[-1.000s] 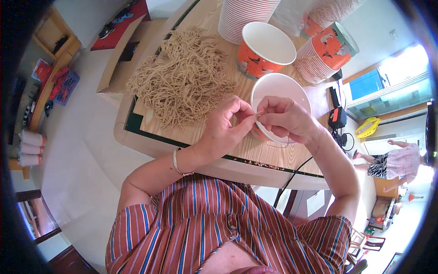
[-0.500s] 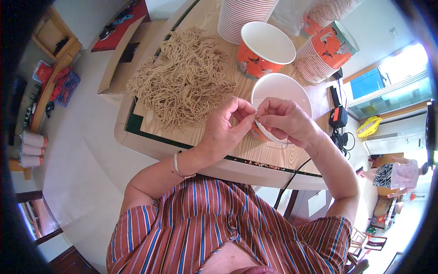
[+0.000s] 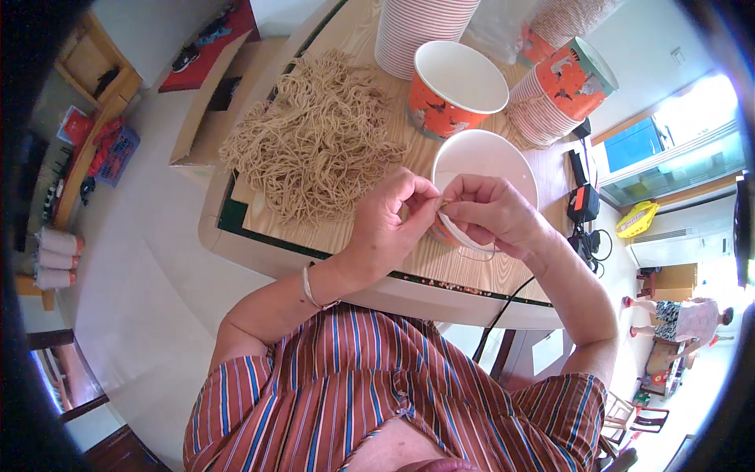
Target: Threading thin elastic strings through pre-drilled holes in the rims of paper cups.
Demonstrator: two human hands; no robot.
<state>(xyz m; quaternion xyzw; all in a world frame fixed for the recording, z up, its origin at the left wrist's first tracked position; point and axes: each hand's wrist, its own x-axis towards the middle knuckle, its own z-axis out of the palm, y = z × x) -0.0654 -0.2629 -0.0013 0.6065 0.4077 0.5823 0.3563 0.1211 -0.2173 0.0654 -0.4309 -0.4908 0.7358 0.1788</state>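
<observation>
My left hand [image 3: 389, 226] and my right hand [image 3: 497, 214] meet fingertip to fingertip at the near rim of a paper bucket [image 3: 481, 156], white inside and orange outside. Both pinch a thin tan cord [image 3: 476, 257], which hangs in a loop below the right hand. The exact point where they grip it is mostly hidden by the fingers. Left of the bucket lies a large tangled pile of tan cords [image 3: 314, 141]. Just behind stands another orange paper bucket [image 3: 450, 110], upright, with animal figures on it.
A tall stack of nested buckets [image 3: 425, 35] stands at the back, another tilted stack [image 3: 562, 90] to the right. A black adapter with cables [image 3: 583, 202] sits by the right table edge. An open carton [image 3: 206, 130] is at left. A person [image 3: 684, 321] is far right.
My hands stay almost in place, still pinching the cord, with the right fingers shifted slightly. The person in the far right background has moved and changed posture.
</observation>
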